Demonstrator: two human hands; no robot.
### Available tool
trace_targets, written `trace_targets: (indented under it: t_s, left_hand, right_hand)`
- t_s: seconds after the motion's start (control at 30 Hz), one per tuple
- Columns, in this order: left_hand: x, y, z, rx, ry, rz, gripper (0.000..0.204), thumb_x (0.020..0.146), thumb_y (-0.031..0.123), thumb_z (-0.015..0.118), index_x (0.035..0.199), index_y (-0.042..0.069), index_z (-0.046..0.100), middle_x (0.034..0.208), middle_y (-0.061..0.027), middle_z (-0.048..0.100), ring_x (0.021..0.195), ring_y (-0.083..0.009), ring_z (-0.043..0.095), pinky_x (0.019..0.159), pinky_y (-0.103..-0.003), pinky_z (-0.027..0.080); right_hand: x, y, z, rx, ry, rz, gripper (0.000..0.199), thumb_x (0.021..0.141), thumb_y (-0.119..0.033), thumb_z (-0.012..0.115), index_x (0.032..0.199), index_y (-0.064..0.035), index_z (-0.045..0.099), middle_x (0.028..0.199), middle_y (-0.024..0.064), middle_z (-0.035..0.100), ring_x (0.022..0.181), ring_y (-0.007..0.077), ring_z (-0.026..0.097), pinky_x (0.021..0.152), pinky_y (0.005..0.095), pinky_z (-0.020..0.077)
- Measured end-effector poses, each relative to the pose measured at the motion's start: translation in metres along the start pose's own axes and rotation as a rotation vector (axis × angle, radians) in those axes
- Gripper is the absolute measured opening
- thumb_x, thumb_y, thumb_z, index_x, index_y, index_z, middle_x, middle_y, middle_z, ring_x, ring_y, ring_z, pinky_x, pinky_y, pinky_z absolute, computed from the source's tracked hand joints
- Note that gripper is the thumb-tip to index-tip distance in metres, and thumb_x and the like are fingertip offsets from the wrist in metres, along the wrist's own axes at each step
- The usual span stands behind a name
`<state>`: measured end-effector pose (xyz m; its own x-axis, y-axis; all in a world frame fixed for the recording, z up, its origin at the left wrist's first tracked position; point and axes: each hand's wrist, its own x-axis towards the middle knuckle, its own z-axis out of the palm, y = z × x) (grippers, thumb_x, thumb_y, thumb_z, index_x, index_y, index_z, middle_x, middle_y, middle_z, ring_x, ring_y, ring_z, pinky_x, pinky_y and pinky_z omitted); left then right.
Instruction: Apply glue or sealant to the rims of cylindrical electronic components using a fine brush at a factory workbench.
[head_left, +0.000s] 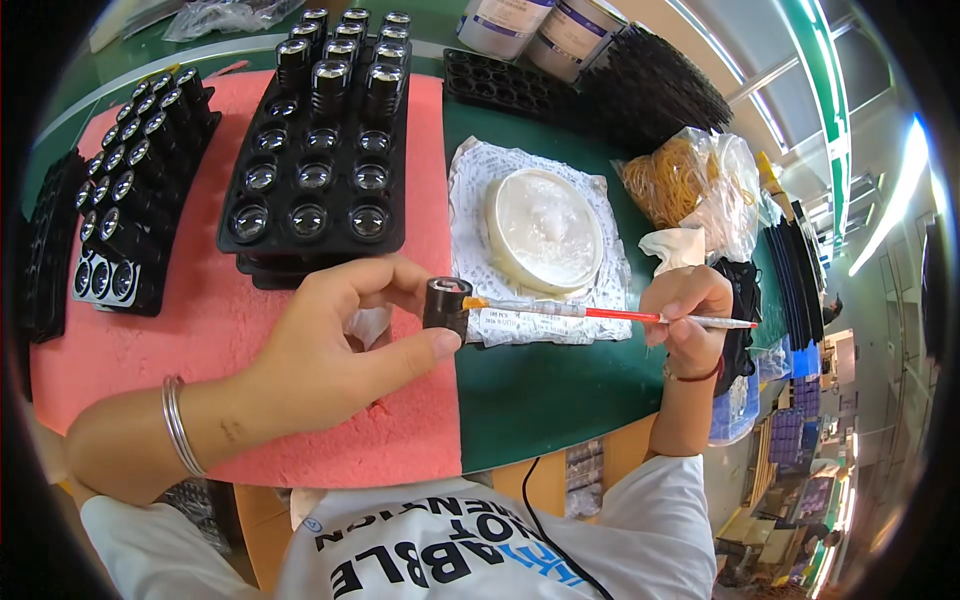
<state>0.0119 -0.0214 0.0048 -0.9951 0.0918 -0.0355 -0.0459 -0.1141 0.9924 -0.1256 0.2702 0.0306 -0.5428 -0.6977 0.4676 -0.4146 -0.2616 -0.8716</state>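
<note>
My left hand (335,345) grips a short black cylinder, seemingly a flashlight head (446,312), between thumb and fingers. A bit of whitish material (369,325) shows by its curled fingers. In my right hand (690,310) is a thin paintbrush (620,314) with a red and clear handle, held in a pinch. Its tan bristles touch the cylinder's upper right edge. Just beyond the brush, a round dish (545,228) of whitish, translucent paste rests on printed white paper (470,220).
A pink foam mat (400,430) covers the left of the green table (560,400). On it stand black trays (290,160) (150,190) with several lensed black cylinders. Cans (570,38), a black tray (510,85) and a bag of rubber bands (690,185) lie farther back.
</note>
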Motion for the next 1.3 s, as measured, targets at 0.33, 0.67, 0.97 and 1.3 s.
trace_targets:
  t_s: [0.33,0.67,0.97,1.3]
  left_hand:
    - [0.000,-0.002,0.000,-0.058,-0.034,0.015,0.023,0.082,0.006,0.063,0.103,0.002,0.056,0.094,0.0002,0.061,0.055,0.0033,0.033,0.045,-0.015,0.026]
    - [-0.002,0.002,-0.002,-0.009,-0.084,0.021,0.025,0.081,0.006,0.064,0.104,0.002,0.056,0.095,-0.0003,0.062,0.053,0.0032,0.032,0.045,-0.016,0.026]
    - [-0.005,0.005,-0.001,0.008,-0.089,-0.050,0.026,0.080,0.009,0.066,0.103,0.002,0.056,0.098,-0.0013,0.062,0.054,0.0031,0.034,0.046,-0.015,0.028]
    - [-0.002,-0.001,-0.003,0.049,-0.097,0.022,0.026,0.079,0.009,0.067,0.102,0.003,0.056,0.096,-0.0010,0.062,0.053,0.0032,0.031,0.045,-0.016,0.026]
  right_hand:
    - [0.001,-0.002,-0.002,-0.008,0.017,0.007,0.010,0.075,-0.005,0.064,0.077,0.0016,0.056,0.065,0.0111,0.057,0.053,0.0150,0.055,0.051,0.0234,0.0440]
    - [0.003,0.003,-0.005,-0.020,0.067,0.061,0.014,0.076,-0.010,0.064,0.076,-0.0009,0.053,0.060,0.0073,0.054,0.050,0.0131,0.051,0.048,0.0234,0.0396]
    - [0.005,-0.002,-0.009,0.173,0.148,0.071,0.014,0.075,-0.011,0.059,0.072,-0.0016,0.050,0.057,0.0072,0.053,0.046,0.0120,0.048,0.046,0.0230,0.0367]
    - [0.009,-0.003,-0.009,0.202,0.084,0.063,0.015,0.078,-0.015,0.053,0.072,-0.0024,0.049,0.055,0.0081,0.054,0.046,0.0118,0.048,0.046,0.0233,0.0365]
